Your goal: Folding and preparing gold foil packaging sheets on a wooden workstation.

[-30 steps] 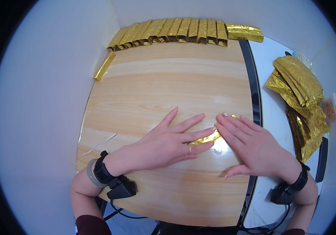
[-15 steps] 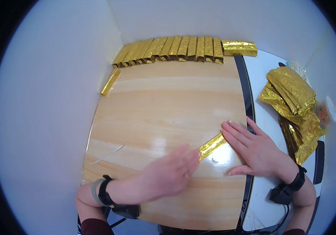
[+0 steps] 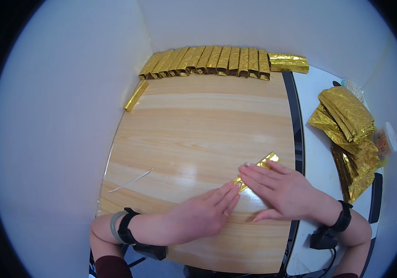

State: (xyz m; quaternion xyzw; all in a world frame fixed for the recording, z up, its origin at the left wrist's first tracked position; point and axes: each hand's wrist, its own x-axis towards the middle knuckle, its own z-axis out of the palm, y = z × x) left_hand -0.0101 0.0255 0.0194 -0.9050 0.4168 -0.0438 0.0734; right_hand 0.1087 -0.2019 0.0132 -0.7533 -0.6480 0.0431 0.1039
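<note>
A narrow folded strip of gold foil paper lies slantwise on the wooden table top, near its right side. Across the strip's middle rests my right hand, flat and open, with the thumb held apart. My left hand has its fingers stretched out, their tips at the strip's near end, close to the right fingertips. Both hands cover much of the strip, so only its far end and a small piece between the fingers show.
Several folded gold paper tubes stand in a row at the back; another tube lies crosswise beside them. A gold strip and a thin white stick lie left. Gold sheets and a lidded cup are right.
My right hand has slid down and left along the strip, uncovering its far end. My left hand, blurred before, now rests with its fingertips at the near end.
</note>
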